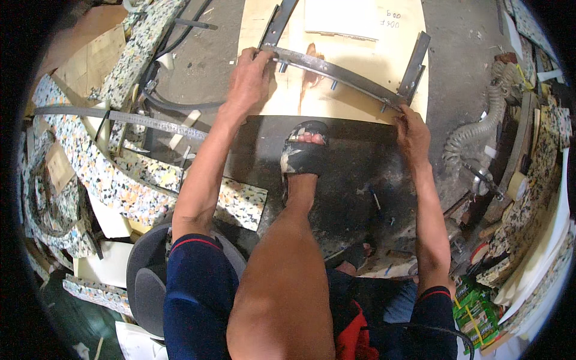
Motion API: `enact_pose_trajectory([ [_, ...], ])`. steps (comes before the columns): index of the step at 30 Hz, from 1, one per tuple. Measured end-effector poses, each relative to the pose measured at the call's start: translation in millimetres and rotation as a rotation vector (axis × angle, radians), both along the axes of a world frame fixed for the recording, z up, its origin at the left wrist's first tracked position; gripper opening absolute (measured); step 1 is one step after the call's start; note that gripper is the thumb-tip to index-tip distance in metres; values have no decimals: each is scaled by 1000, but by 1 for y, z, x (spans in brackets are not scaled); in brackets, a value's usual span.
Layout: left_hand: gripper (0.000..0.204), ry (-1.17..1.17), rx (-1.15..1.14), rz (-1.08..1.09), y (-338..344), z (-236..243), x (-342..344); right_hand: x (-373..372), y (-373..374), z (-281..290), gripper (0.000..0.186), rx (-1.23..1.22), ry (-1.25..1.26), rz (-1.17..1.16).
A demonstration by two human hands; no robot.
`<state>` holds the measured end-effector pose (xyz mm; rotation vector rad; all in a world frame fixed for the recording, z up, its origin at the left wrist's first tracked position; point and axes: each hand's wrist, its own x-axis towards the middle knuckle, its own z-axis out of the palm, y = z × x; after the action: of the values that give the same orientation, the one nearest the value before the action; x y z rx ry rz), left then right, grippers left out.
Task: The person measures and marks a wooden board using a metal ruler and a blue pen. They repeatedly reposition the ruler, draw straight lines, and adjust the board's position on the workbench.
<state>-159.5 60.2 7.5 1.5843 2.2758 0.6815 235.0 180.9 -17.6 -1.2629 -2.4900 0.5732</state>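
A curved metal frame (336, 73) spans the near part of a plywood board (282, 99). It is a bowed flat bar with short pins along its near side and a straight arm running away from each end. My left hand (249, 78) grips its left corner, fingers curled over the metal. At the right corner, my right hand (414, 133) pinches the bar's end, its fingertips partly hidden. A white sheet (339, 18) lies on the board between the two arms, and a brown stain shows on the wood beneath the bar.
My sandalled foot (305, 150) rests on the dark floor just short of the board. Speckled foam pieces (84, 150) and a long metal ruler (150, 122) lie at left. To the right are a ribbed hose (495, 111), a tape roll (516, 186) and green packets (477, 312).
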Motion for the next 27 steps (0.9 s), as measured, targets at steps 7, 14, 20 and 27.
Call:
enact_pose_trajectory([
  [7, 56, -55, -5, 106, -64, -6, 34, 18, 16, 2, 32, -33, -54, 61],
  [14, 66, 191, 40, 101, -101, -10, 53, 26, 7, 9, 53, 31, -134, 78],
  [20, 44, 231, 61, 72, -104, -21, 41, 21, 4, -12, 42, 96, -212, 30],
  [27, 28, 186, 120, 5, -102, -36, 39, 38, 1, -20, 28, 99, -246, -5],
])
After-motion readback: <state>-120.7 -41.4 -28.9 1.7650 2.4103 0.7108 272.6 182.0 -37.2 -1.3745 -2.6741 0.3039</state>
